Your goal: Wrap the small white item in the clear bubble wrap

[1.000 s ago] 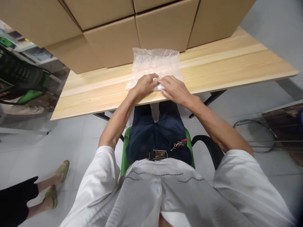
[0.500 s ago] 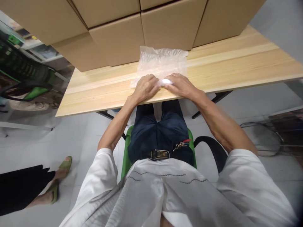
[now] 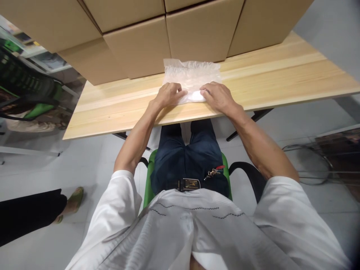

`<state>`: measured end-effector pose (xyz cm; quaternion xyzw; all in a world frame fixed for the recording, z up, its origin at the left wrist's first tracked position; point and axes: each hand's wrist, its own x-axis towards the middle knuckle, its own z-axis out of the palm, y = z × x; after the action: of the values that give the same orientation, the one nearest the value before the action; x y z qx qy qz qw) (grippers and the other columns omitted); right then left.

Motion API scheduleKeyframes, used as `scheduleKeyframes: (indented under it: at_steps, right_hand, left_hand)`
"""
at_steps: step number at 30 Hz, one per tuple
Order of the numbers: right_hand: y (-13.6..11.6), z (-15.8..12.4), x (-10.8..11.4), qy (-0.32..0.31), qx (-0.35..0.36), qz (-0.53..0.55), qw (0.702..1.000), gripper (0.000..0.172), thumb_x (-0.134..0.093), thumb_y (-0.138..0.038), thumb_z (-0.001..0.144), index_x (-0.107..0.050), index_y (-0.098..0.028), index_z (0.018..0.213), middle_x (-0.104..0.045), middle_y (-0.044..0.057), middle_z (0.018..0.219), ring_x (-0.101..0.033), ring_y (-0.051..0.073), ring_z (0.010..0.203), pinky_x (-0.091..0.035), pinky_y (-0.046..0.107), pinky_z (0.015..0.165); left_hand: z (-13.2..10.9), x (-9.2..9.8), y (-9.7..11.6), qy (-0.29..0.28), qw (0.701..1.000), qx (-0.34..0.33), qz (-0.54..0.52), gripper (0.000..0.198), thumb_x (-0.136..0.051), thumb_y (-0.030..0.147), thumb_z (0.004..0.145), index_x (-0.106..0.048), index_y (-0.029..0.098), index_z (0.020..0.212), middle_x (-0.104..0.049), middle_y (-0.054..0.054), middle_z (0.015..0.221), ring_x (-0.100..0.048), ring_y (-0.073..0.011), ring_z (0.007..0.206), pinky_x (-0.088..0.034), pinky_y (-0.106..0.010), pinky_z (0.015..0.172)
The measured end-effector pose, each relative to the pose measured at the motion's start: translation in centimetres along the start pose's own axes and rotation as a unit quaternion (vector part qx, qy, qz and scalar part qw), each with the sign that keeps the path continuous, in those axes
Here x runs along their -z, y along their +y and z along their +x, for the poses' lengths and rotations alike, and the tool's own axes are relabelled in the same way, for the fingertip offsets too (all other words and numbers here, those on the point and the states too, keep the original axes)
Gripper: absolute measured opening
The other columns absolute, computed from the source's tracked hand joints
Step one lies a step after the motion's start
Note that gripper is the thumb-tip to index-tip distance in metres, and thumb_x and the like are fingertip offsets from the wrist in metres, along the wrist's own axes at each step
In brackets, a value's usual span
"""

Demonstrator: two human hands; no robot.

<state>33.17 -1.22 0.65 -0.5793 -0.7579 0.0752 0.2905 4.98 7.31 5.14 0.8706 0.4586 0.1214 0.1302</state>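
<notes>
A clear bubble-wrap sheet [image 3: 192,73] lies flat on the pale wooden table [image 3: 281,80], its far edge touching the cardboard boxes. The near edge of the sheet is rolled over a small white thing [image 3: 194,97] that I cannot name. My left hand [image 3: 168,95] presses on the left end of that roll with curled fingers. My right hand [image 3: 218,96] grips the right end, fingers curled over it. Both hands sit close to the table's near edge.
Several large cardboard boxes [image 3: 140,45] stand stacked along the back of the table. A green and black chair [image 3: 25,93] is at the left. Another person's leg and green sandal [image 3: 73,200] show at lower left. A wire stand [image 3: 315,165] sits on the floor at right.
Both hands have pushed forward, rolling the near edge of the bubble wrap farther over the white thing. The person at lower left has shifted their legs.
</notes>
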Motion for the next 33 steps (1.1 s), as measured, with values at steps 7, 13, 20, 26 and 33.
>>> scheduleKeyframes:
  at_steps: [7, 13, 20, 26, 33]
  right_hand:
    - [0.7, 1.3, -0.4, -0.025, 0.024, -0.013, 0.999, 0.063, -0.038, -0.060, 0.128, -0.089, -0.023, 0.134, -0.091, 0.018, 0.122, -0.078, 0.045, 0.126, -0.061, 0.064, 0.117]
    - [0.6, 1.2, -1.5, -0.007, -0.002, -0.052, 0.999, 0.062, -0.038, -0.061, 0.128, -0.088, -0.023, 0.130, -0.090, 0.024, 0.130, -0.079, 0.046, 0.127, -0.063, 0.061, 0.110]
    - [-0.4, 0.9, -1.3, -0.012, -0.051, -0.069, 0.996, 0.051, -0.045, -0.049, 0.125, -0.090, -0.026, 0.136, -0.094, 0.019, 0.132, -0.084, 0.045, 0.117, -0.065, 0.059, 0.103]
    - [-1.0, 0.2, -0.7, 0.002, -0.043, -0.066, 0.997, 0.049, -0.051, -0.046, 0.123, -0.090, -0.023, 0.143, -0.095, 0.019, 0.137, -0.086, 0.045, 0.122, -0.066, 0.057, 0.104]
    - [-0.6, 0.1, 0.2, -0.002, -0.031, -0.030, 0.999, 0.045, -0.056, -0.042, 0.117, -0.092, -0.024, 0.137, -0.096, 0.018, 0.133, -0.085, 0.044, 0.124, -0.065, 0.059, 0.109]
  left_hand:
    - [-0.9, -0.3, -2.8, 0.039, 0.999, 0.006, 0.009, 0.039, -0.070, 0.058, 0.115, -0.091, 0.027, 0.128, -0.089, -0.017, 0.113, -0.077, -0.0419, 0.131, -0.059, -0.058, 0.124]
    - [-1.7, -0.3, -3.6, 0.053, 0.997, 0.040, 0.040, 0.044, -0.064, 0.058, 0.119, -0.086, 0.025, 0.138, -0.089, -0.021, 0.121, -0.077, -0.0435, 0.136, -0.058, -0.060, 0.126]
    - [-4.9, 2.0, -3.8, 0.117, 0.990, 0.059, 0.045, 0.062, -0.051, 0.071, 0.122, -0.078, 0.027, 0.157, -0.083, -0.026, 0.150, -0.072, -0.0503, 0.154, -0.053, -0.069, 0.133]
    - [-5.3, -0.2, 2.7, 0.037, 0.991, -0.127, 0.035, 0.070, -0.064, 0.069, 0.120, -0.069, 0.026, 0.175, -0.073, -0.024, 0.176, -0.065, -0.0486, 0.167, -0.050, -0.063, 0.140]
    - [-4.3, -2.7, 5.0, -0.017, 0.994, -0.102, 0.045, 0.056, -0.060, 0.038, 0.122, -0.070, 0.025, 0.175, -0.070, -0.021, 0.186, -0.074, -0.0437, 0.160, -0.056, -0.057, 0.131]
